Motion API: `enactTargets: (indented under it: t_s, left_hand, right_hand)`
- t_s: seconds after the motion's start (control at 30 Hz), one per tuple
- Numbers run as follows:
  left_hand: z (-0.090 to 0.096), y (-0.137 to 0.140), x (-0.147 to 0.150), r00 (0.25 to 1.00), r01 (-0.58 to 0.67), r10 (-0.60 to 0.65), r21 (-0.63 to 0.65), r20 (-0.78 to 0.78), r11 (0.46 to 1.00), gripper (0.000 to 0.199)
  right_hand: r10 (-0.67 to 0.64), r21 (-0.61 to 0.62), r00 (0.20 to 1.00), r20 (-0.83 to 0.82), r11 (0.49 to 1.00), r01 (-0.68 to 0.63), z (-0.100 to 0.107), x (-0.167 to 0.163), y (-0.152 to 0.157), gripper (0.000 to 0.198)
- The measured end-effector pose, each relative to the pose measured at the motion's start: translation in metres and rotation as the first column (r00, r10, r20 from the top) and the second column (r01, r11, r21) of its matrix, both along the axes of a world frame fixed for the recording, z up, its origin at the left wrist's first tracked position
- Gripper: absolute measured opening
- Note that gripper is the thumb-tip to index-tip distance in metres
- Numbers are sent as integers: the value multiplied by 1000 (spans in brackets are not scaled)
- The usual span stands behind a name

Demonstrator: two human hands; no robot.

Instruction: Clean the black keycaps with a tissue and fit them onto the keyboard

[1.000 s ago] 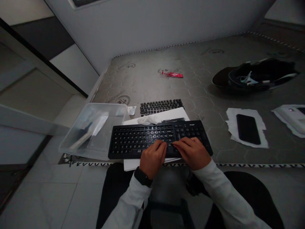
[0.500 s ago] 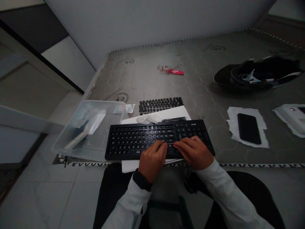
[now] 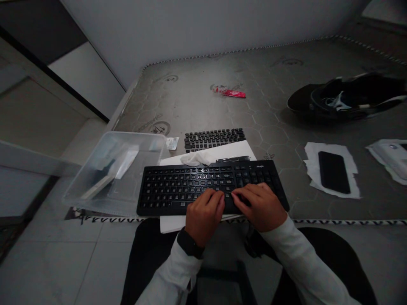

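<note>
A black keyboard point(image 3: 171, 186) lies across white paper point(image 3: 237, 150) in front of me, with bare key sockets over its main block. My left hand point(image 3: 205, 216) is over its lower middle, thumb and fingers pressed together. Close by on the right, my right hand point(image 3: 262, 207) is also closed in a pinch above the lower keys, its fingertips facing the left ones. Whatever the fingertips hold, if anything, is hidden. Behind the keyboard, loose black keycaps point(image 3: 214, 137) lie in rows. A crumpled white tissue point(image 3: 195, 159) and a thin dark tool point(image 3: 233, 159) rest along its back edge.
At left stands a clear plastic tub point(image 3: 152, 161) with a few items inside. A small white packet point(image 3: 172, 143) lies beside it. Farther back is a red tube-like object point(image 3: 233, 93). On the right are a black phone point(image 3: 333, 171) on white paper and a dark, hollow object point(image 3: 305, 101).
My right thumb and fingers have curled slightly, still at the lower keys. The left hand stays almost in place. The view has shifted a little.
</note>
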State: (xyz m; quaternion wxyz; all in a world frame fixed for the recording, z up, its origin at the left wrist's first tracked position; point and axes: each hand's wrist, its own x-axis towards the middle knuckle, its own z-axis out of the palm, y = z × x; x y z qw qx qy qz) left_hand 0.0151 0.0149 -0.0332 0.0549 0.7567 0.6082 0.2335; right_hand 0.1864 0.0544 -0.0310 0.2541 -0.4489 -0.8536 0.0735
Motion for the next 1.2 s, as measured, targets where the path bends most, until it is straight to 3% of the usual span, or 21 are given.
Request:
enactTargets:
  t_s: [0.3,0.5,0.87,1.2]
  left_hand:
    - [-3,0,2,998,-32,30,32,57,999,11]
    - [1,-1,8,987,-121,125,-40,102,992,11]
    - [7,-5,19,974,-223,227,-109,23,969,14]
    - [15,-7,20,979,-198,188,-138,-83,970,17]
  right_hand:
    - [-77,18,997,13,997,77,1,-8,-3,14]
    - [-253,-5,968,0,968,253,2,-22,-12,16]
    - [-375,-63,926,33,924,376,-1,-33,-18,16]
    - [-402,-78,915,29,912,403,-1,-35,-21,17]
